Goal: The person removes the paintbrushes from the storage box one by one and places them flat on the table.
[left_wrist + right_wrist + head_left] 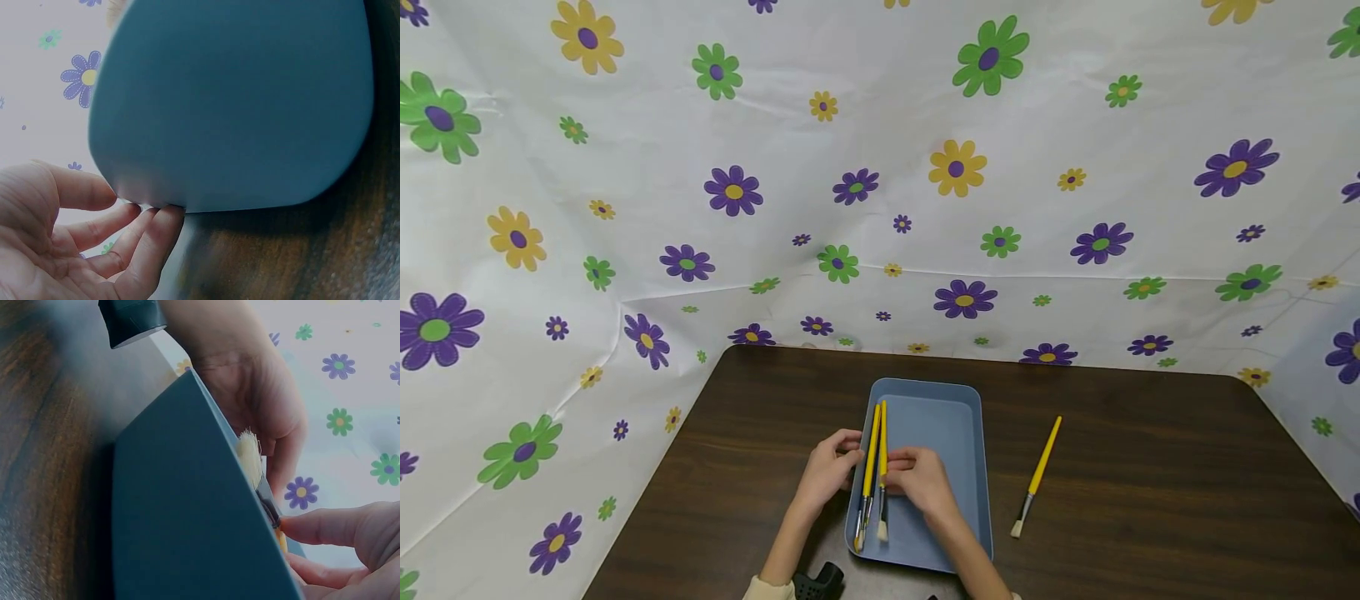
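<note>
A blue-grey rectangular tray (947, 475) lies on the table. My right hand (922, 479) reaches over it and pinches a yellow-handled paintbrush (883, 429) between thumb and fingers. That brush's pale bristles (250, 459) point toward me, showing above the rim in the right wrist view. Left of it, further yellow-handled paintbrushes (871, 458) lie close together along the tray's left wall. At the left rim is my left hand (830, 468), its fingertips touching the edge. In the left wrist view the tray's outer side (237, 112) fills the middle, with loosely bent fingers (150, 250) along its rim.
Another yellow-handled paintbrush (1043, 462) lies on the dark wooden table (1150, 483), right of the tray. A black wrist device (822, 581) is on the left forearm. White cloth with flowers (880, 150) hangs behind and beside the table.
</note>
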A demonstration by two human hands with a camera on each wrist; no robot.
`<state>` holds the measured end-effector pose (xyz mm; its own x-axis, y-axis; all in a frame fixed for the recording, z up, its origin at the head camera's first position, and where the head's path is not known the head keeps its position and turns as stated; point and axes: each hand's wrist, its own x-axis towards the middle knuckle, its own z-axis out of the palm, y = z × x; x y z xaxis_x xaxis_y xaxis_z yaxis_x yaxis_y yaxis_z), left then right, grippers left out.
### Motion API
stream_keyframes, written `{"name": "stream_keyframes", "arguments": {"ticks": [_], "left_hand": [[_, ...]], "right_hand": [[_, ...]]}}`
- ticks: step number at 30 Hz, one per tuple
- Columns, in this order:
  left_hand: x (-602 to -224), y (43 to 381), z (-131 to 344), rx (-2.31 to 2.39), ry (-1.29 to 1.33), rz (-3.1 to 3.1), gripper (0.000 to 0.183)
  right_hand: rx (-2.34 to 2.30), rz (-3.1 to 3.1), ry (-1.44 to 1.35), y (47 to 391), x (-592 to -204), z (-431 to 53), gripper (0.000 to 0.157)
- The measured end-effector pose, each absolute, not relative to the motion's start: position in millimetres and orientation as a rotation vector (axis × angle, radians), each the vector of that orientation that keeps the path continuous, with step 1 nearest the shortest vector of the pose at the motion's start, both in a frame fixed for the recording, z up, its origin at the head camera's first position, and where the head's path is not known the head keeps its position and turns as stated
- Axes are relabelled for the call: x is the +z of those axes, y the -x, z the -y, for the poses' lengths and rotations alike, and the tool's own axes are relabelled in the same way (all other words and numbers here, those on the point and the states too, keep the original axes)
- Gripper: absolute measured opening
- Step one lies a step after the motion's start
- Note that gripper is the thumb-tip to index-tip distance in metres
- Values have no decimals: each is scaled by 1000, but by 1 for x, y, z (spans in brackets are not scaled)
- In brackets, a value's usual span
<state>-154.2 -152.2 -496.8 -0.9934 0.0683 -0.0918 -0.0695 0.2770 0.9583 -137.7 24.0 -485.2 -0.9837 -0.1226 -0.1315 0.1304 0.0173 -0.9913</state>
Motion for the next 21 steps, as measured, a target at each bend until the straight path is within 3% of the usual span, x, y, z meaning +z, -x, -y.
{"name": "stream_keyframes", "arguments": {"ticks": [21], "left_hand": [[-493, 155, 151, 1803, 47, -2425, 37]], "right_hand": [[-2141, -2075, -100, 145, -466, -48, 33]]}}
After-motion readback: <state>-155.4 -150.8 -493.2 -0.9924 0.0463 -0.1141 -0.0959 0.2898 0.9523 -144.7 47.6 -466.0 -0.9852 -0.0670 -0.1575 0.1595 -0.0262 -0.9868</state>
